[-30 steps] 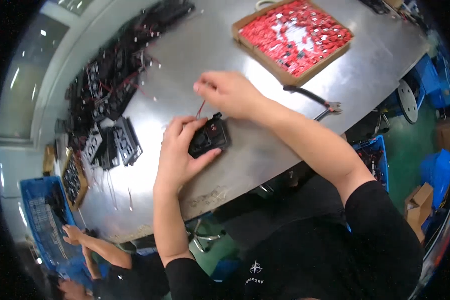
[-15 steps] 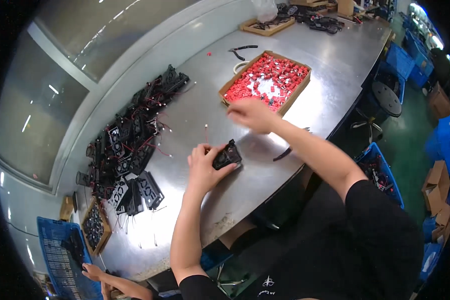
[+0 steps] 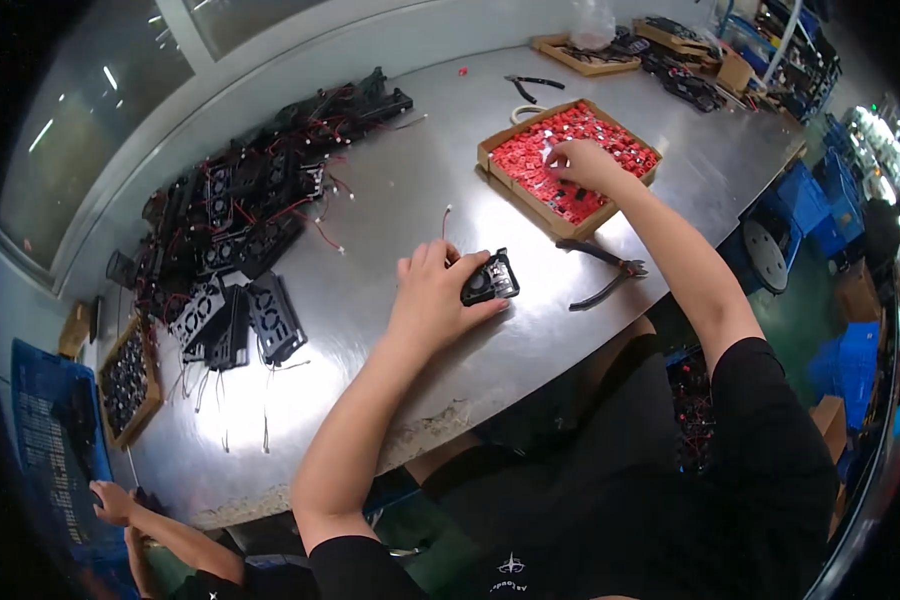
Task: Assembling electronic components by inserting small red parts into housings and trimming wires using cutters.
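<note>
The counter (image 3: 390, 200) is a grey metal sheet running from the lower left to the upper right of the frame, with glare patches near its lower left edge. A wall with glazed panels runs behind it along the upper left. A pile of black fan units (image 3: 250, 230) with red and black leads occupies the upper left of the counter. A small cardboard box of dark parts (image 3: 128, 380) sits at the left edge, beside a blue crate (image 3: 45, 440). Another person's hand (image 3: 113, 500) shows at the lower left. Blue bins and cartons stand on the green floor at the right.

The black fan unit (image 3: 490, 280) lies at the centre of the frame on the counter; it is small, roughly square, with a round opening on top. A thin red lead (image 3: 444, 220) rises just above it. Black cutting pliers (image 3: 600, 275) lie just to its right.

The left hand (image 3: 435, 300) rests palm down, its grip closed around the left side of the fan unit. The right hand (image 3: 585, 165) is extended to the upper right, fingers curled down into the cardboard tray of red connectors (image 3: 570, 160); whether its grip holds a connector cannot be told.
</note>
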Motion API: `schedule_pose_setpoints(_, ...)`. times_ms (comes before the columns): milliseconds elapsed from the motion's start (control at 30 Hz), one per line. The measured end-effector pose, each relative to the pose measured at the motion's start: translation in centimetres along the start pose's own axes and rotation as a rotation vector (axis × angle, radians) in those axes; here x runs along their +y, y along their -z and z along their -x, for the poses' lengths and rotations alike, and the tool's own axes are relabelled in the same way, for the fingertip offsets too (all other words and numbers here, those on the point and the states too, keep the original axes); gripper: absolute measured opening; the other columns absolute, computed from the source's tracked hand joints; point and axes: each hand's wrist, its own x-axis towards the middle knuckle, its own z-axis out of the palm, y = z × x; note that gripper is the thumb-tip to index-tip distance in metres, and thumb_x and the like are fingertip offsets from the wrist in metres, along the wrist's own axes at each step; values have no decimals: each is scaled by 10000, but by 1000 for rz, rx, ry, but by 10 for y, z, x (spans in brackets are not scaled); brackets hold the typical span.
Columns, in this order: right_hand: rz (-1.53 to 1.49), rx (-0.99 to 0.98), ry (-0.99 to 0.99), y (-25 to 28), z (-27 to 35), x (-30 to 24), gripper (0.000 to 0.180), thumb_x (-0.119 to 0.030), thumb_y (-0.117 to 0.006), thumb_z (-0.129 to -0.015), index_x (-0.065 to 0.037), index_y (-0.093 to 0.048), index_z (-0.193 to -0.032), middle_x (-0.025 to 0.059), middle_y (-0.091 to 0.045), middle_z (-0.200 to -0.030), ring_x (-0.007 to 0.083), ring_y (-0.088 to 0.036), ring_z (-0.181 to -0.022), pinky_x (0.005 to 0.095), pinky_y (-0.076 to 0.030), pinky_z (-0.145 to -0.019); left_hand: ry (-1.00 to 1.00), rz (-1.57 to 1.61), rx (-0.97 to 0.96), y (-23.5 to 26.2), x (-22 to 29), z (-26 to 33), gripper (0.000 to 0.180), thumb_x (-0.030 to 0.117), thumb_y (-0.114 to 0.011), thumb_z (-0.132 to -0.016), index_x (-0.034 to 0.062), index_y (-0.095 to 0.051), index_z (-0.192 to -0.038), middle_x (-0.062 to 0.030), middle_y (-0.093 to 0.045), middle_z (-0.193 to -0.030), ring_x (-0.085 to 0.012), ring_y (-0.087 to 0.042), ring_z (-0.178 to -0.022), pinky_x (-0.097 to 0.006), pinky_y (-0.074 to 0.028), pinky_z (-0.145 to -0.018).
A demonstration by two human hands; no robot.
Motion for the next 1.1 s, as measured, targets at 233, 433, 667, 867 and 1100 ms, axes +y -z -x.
schedule_pose_setpoints(233, -58, -207, -126, 8, -20, 7, 221, -167, -796, -830, -70, -766, -1026, 120, -775, -957, 296, -748, -906, 427, -591, -816, 3, 6, -20, 0, 0, -1, 644, 561, -847, -767, 201, -741, -1291, -95, -585, -1122, -298, -546, -1102, -443, -397, -946)
schedule_pose_setpoints(433, -270, 233, -57, -26, 17, 3, 176, -176, -768, -879, -48, -752, -999, 112, -761, -920, 289, -731, -865, 415, -563, -808, 24, 12, -40, 3, 3, -2, 651, 542, -855, -761, 189, -735, -1294, -94, -584, -1119, -291, -550, -1087, -441, -398, -931)
schedule_pose_setpoints(667, -266, 99, 14, -16, 16, 11, 225, -155, -769, -896, -29, -738, -1079, 124, -736, -945, 259, -707, -867, 401, -559, -799, 28, 11, -66, 3, 9, -9, 662, 462, -890, -741, 170, -721, -1311, -99, -569, -1112, -294, -552, -1061, -439, -417, -924)
schedule_pose_setpoints(867, -289, 37, 0, -12, 15, 9, 273, -146, -757, -912, -40, -720, -1161, 142, -741, -1012, 273, -715, -935, 408, -561, -847, 65, 16, -107, 5, 14, -16, 694, 443, -900, -715, 148, -724, -1318, -106, -564, -1105, -304, -545, -1045, -440, -424, -941)
schedule_pose_setpoints(1100, -312, 11, -19, -12, 22, 8, 259, -121, -750, -894, -44, -719, -1139, 132, -750, -1038, 276, -718, -967, 406, -563, -857, 64, -1, -107, 0, 12, -17, 708, 448, -909, -701, 150, -726, -1317, -104, -555, -1100, -308, -537, -1034, -435, -429, -930)
